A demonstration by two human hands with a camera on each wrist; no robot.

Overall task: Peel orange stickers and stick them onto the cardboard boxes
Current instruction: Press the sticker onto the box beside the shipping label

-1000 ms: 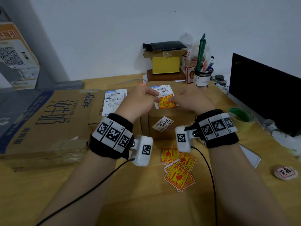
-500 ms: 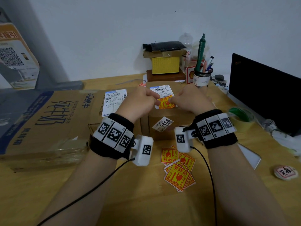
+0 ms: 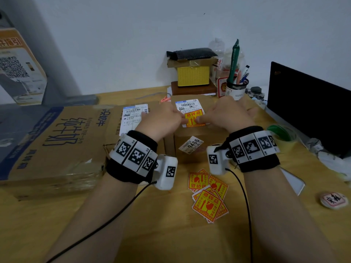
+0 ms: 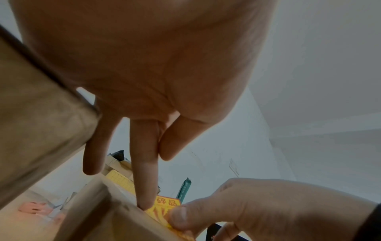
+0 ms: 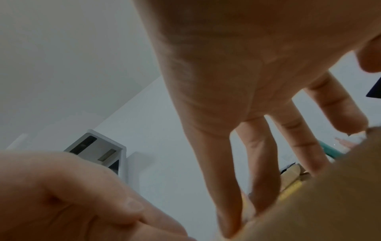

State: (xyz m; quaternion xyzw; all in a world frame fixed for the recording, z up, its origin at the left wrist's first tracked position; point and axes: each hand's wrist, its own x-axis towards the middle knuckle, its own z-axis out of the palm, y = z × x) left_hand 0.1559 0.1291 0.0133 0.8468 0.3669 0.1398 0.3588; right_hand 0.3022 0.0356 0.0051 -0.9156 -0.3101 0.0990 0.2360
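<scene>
Our left hand [image 3: 163, 120] presses straight fingers [image 4: 144, 187] down on the left part of a square orange-and-yellow sticker [image 3: 193, 118] with red printing, and our right hand [image 3: 224, 114] presses its extended fingers [image 5: 228, 203] on the right part, so neither hand grasps anything; both lie flat and relaxed on the sticker. The sticker lies on top of a small brown cardboard box [image 3: 191, 141], overlapping the lower part of a white shipping label [image 3: 187, 105] on the box's top face. A second white tag printed 9466 [image 3: 191, 145] sits on the box's near face. This box stands near the middle of the wooden desk [image 3: 171, 234], touching or just beside a larger flat brown cardboard box [image 3: 57, 145] with blue lettering towards the desk's left edge. In front of the small box, nearer the desk's front edge, lies a loose pile of orange stickers [image 3: 208, 196], overlapping one another. Towards the back edge stand a yellow woven box [image 3: 192, 75] and a mesh pen cup [image 3: 236, 88]; a roll of green tape [image 3: 281, 132] lies by the right edge, beside a dark laptop screen [image 3: 311, 107].
</scene>
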